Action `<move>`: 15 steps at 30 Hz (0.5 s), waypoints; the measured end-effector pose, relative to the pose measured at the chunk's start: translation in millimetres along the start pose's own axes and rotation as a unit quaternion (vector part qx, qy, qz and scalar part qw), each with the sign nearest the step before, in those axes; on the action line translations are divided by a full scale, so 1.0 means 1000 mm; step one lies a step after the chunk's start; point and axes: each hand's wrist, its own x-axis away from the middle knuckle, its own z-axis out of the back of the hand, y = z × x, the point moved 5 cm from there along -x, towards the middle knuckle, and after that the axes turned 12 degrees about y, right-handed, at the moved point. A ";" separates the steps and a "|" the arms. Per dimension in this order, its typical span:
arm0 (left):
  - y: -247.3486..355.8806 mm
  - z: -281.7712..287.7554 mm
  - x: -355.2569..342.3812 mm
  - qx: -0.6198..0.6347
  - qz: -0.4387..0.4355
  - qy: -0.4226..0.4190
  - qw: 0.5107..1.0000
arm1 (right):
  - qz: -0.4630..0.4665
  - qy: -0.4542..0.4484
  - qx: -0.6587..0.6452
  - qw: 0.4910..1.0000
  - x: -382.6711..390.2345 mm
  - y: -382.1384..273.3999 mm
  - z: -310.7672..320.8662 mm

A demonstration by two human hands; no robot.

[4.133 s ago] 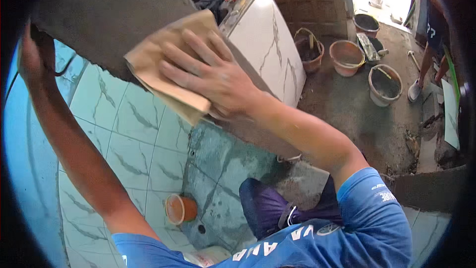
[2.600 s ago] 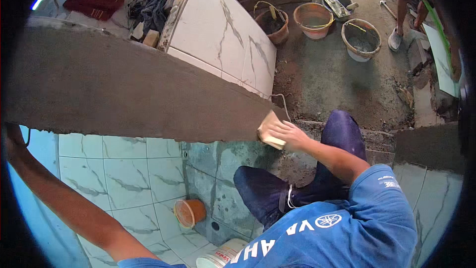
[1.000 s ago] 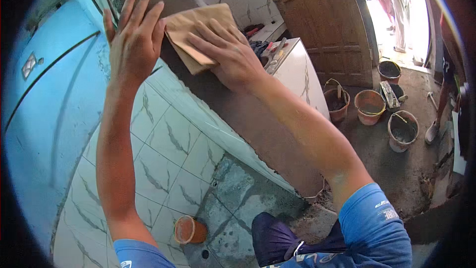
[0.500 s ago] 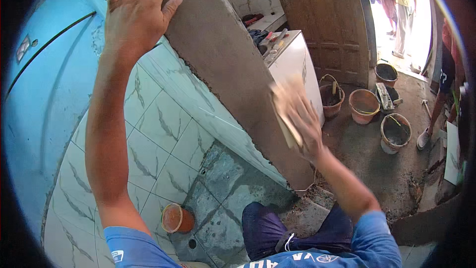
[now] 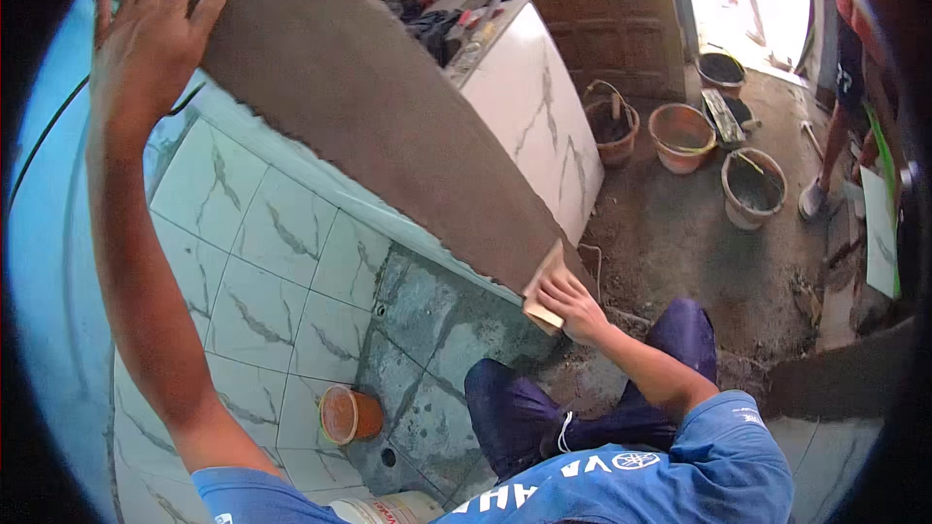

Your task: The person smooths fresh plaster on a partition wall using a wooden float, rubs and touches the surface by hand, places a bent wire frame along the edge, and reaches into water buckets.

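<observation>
My right hand [image 5: 575, 307] presses a tan sponge float [image 5: 544, 283] against the near end of a grey cement-rendered wall top [image 5: 388, 116]. My left hand [image 5: 150, 34] is raised with fingers spread, palm flat near the far upper part of that same grey surface, holding nothing. Below the grey strip the wall face is covered in white marbled tiles [image 5: 252, 252], with a bare wet patch [image 5: 427, 330] lower down.
An orange cup [image 5: 348, 414] sits on the floor by a drain hole. A white bucket rim [image 5: 388, 507] is at the bottom edge. Several mortar buckets [image 5: 682, 135] stand on the dirt floor beyond a white marbled block [image 5: 524, 102]. Another person's legs [image 5: 835, 126] are at right.
My right hand has slid the float down the grey strip to its near end. The left hand stays raised and spread; the view tilted slightly down.
</observation>
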 end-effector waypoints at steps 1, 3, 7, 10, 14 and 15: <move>0.002 -0.001 -0.001 -0.009 -0.006 -0.043 0.999 | -0.073 -0.077 -0.014 0.994 0.037 0.014 -0.010; 0.006 0.014 -0.004 0.043 -0.014 0.022 0.999 | -0.184 0.097 -0.090 0.974 0.063 0.029 0.012; 0.023 0.030 -0.003 0.040 -0.053 -0.026 0.997 | -0.145 0.232 -0.038 0.961 -0.041 0.007 0.067; 0.035 0.041 -0.003 0.028 -0.067 -0.069 0.995 | 0.038 0.303 -0.076 0.949 -0.174 -0.032 0.090; 0.044 0.052 -0.006 0.006 -0.093 -0.108 0.990 | 0.095 0.314 -0.121 0.937 -0.212 -0.042 0.060; 0.046 0.053 -0.007 0.003 -0.103 -0.113 0.988 | 0.083 0.301 -0.146 0.939 -0.190 -0.034 0.047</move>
